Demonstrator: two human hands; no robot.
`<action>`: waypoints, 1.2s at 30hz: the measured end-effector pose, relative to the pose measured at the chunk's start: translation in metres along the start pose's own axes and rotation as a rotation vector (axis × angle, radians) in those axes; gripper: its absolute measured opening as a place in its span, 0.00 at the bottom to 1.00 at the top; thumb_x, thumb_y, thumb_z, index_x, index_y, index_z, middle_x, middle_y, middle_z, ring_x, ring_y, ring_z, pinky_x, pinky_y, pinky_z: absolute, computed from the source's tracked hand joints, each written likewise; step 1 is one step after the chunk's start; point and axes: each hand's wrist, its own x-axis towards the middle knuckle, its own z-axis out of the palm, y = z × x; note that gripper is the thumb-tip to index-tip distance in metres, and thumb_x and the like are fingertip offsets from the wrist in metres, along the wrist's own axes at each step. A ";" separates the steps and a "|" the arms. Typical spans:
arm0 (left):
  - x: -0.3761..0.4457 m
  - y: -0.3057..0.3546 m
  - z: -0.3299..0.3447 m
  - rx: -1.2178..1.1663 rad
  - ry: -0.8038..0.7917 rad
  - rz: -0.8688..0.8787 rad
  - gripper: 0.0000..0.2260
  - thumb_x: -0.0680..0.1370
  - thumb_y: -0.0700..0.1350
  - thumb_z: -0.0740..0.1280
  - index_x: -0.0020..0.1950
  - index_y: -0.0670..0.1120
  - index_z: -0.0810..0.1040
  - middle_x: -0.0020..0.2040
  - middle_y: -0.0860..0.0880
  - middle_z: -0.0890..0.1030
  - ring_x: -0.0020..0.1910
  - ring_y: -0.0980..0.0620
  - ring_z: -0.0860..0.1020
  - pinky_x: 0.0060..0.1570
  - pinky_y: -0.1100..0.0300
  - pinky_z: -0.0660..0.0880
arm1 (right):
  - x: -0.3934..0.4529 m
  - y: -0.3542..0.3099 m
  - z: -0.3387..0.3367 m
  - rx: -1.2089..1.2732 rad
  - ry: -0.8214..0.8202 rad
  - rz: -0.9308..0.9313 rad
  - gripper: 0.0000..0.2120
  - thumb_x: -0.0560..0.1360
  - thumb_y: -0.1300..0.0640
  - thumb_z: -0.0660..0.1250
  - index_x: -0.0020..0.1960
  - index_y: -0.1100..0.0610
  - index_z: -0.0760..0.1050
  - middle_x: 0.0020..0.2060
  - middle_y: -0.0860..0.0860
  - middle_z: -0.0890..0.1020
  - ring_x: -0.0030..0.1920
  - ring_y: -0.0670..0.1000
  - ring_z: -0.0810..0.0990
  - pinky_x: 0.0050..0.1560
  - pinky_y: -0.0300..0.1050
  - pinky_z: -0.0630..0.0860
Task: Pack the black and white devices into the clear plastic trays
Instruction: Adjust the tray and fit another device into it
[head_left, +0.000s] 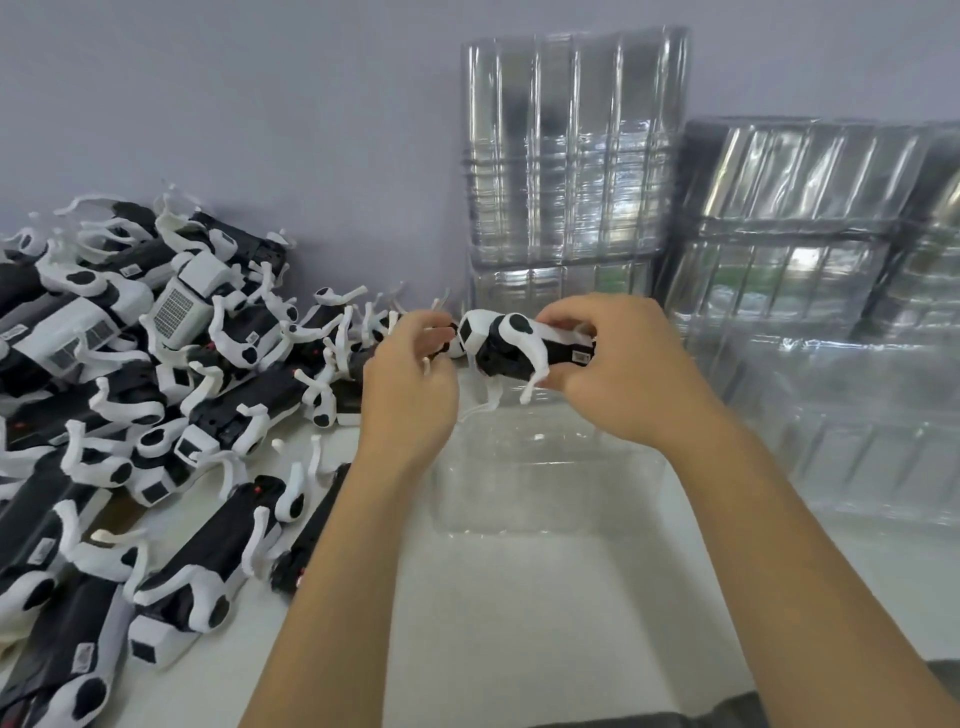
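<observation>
One black and white device (511, 345) is held up in the air at mid-frame, above a clear plastic tray (545, 488) that lies on the white table. My right hand (618, 374) grips the device's right end, fingers curled over it. My left hand (415, 379) is at the device's left end, with curled fingers pinching a small part there. The device's white prongs hang down over the tray. A large heap of the same devices (145, 395) covers the table to the left.
Stacks of clear plastic trays (571, 156) lean against the grey wall behind, and more trays (810, 270) pile up at the right. Bare white table (519, 623) lies between my forearms, in front of the tray.
</observation>
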 end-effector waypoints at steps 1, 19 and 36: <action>-0.001 0.000 0.001 0.037 0.008 0.029 0.20 0.76 0.29 0.57 0.55 0.52 0.76 0.55 0.54 0.81 0.55 0.60 0.79 0.57 0.64 0.75 | 0.000 0.001 0.002 -0.004 -0.003 0.004 0.10 0.69 0.57 0.77 0.48 0.48 0.82 0.40 0.41 0.82 0.40 0.43 0.78 0.42 0.41 0.74; -0.002 -0.004 0.014 -0.030 -0.125 -0.187 0.16 0.82 0.42 0.59 0.68 0.52 0.74 0.59 0.59 0.77 0.54 0.63 0.74 0.45 0.71 0.68 | -0.003 0.010 0.021 -0.077 -0.209 0.049 0.06 0.68 0.58 0.78 0.40 0.55 0.81 0.35 0.52 0.79 0.39 0.54 0.75 0.39 0.49 0.73; -0.003 -0.028 0.017 -0.419 -0.254 -0.657 0.22 0.70 0.54 0.70 0.62 0.46 0.81 0.57 0.45 0.84 0.55 0.42 0.83 0.60 0.40 0.77 | -0.005 0.021 0.024 0.010 -0.242 0.108 0.11 0.68 0.62 0.78 0.46 0.48 0.86 0.38 0.46 0.84 0.43 0.50 0.81 0.44 0.46 0.79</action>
